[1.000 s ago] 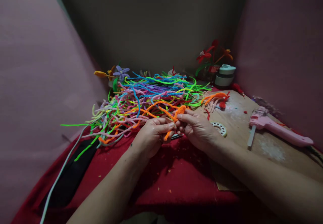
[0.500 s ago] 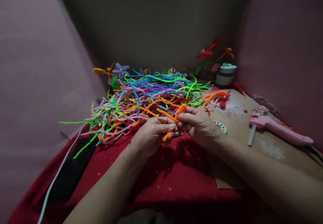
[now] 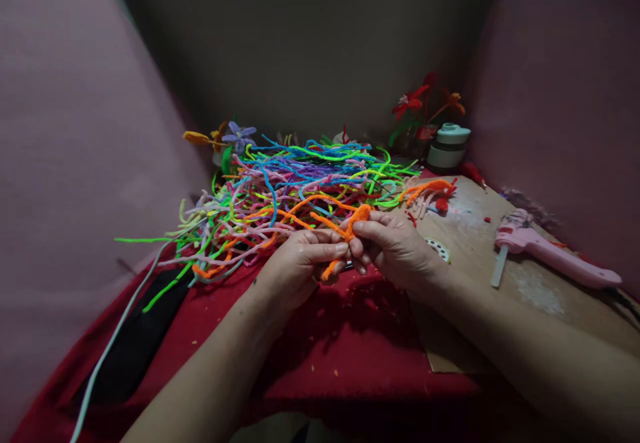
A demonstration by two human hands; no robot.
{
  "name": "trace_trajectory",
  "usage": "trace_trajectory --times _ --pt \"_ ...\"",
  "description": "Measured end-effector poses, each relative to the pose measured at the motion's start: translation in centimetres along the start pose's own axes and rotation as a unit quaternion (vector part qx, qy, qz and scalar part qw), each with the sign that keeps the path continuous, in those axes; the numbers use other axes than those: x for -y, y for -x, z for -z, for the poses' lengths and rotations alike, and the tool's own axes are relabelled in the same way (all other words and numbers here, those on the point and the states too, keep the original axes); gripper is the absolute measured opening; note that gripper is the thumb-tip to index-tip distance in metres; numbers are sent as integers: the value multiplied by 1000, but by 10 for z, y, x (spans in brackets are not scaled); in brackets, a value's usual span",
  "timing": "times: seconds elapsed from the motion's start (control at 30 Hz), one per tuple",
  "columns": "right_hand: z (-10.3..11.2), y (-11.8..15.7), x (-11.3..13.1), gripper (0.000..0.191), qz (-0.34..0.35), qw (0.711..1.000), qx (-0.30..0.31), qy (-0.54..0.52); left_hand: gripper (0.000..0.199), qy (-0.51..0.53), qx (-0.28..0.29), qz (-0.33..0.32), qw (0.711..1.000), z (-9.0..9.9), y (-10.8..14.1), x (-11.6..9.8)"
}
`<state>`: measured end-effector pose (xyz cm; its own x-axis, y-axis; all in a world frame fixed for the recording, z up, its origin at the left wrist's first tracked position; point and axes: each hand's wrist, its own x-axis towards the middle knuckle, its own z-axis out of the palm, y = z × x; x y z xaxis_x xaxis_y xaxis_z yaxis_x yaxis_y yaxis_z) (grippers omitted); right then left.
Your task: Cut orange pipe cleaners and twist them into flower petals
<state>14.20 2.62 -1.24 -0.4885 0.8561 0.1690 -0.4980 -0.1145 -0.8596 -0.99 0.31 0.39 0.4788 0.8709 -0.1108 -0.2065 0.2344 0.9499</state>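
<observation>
An orange pipe cleaner [image 3: 359,219], bent into a folded loop at its top end, is held between both hands in front of the pile. My left hand [image 3: 311,253] pinches its lower part, with one end poking out below the fingers and another toward the upper left. Thumb and fingers of my right hand [image 3: 388,240] grip the loop from the right side. The fingertips of both hands nearly meet, and the part between them is partly hidden. Just behind lies a tangled heap of colourful pipe cleaners [image 3: 300,180].
A pink glue gun [image 3: 555,250] rests on a brown board [image 3: 465,343] at right. Behind it stand a jar with a pale blue lid [image 3: 450,143] and red pipe-cleaner flowers [image 3: 411,102]. A white cable [image 3: 115,340] crosses a black strip [image 3: 135,350] on the red cloth [image 3: 320,363].
Both hands stay in nearly the same place on the orange pipe cleaner. The right fingers have shifted slightly beneath the loop; the view moved very little.
</observation>
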Motion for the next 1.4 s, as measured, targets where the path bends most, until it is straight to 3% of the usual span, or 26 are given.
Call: trace_trajectory --times 0.2,0.47,0.63,0.87,1.03,1.27,1.33,1.4 --pt "0 -1 1 9 -13 1000 -14 -21 8 -7 -53 -13 998 -4 0 3" --pt "-2 0 2 13 -6 999 -25 -30 6 11 -72 -46 996 -7 -2 10" --pt "-3 0 2 18 -11 999 -27 -28 11 -45 -101 -61 992 -6 -2 14" --pt "0 -1 0 19 8 999 -37 12 16 -108 -97 -72 987 -11 -1 13" --pt "-2 0 -1 10 9 997 -71 34 16 -185 -156 -108 964 -12 1 6" --pt "-3 4 -2 7 34 988 -87 119 21 -232 -200 -103 946 -17 2 6" --pt "-2 4 -2 6 29 988 -82 129 22 -283 -227 -128 923 -17 2 8" --pt "-2 5 -2 6 25 987 -81 137 23 -365 -256 -160 880 -15 1 11"
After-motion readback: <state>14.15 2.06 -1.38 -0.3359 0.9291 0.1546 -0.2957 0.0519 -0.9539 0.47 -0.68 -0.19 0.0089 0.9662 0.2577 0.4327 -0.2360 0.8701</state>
